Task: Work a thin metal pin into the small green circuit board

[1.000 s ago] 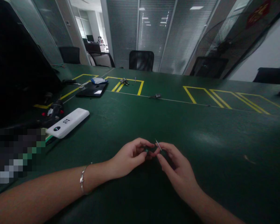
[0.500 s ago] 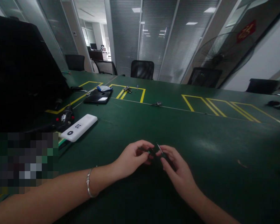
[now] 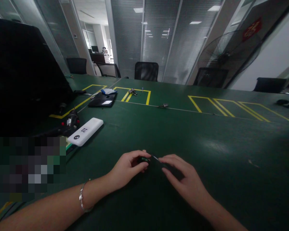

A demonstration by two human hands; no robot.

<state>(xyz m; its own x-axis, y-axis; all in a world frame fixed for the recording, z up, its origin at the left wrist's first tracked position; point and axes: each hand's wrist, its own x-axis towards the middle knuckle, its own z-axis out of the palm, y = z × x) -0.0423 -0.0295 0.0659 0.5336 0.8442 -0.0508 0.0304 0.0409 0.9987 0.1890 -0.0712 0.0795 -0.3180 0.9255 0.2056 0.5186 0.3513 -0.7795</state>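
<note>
My left hand [image 3: 127,168] is low in the middle of the view, its fingers curled round a small dark part [image 3: 144,159] with a green patch. Most of that part is hidden by the fingers and too dark to name exactly. To its right, my right hand [image 3: 184,175] pinches a small screwdriver [image 3: 155,158] with a dark handle and a thin metal shaft. The shaft slants up and left, its tip close beside the left fingertips. Whether the tip touches the part cannot be made out. Both hands are over the dark green table [image 3: 144,131].
A white power bank [image 3: 88,131] marked 22 lies left of my hands, beside a black tool [image 3: 71,122] with red spots. Farther back are a black flat device [image 3: 102,99], a metal part [image 3: 132,92] and another small metal piece [image 3: 163,105]. A large black screen [image 3: 21,77] stands at left.
The screwdriver has swung from pointing steeply up to slanting left, its tip now nearer the left fingertips. My left hand has shifted a little left with the small dark part.
</note>
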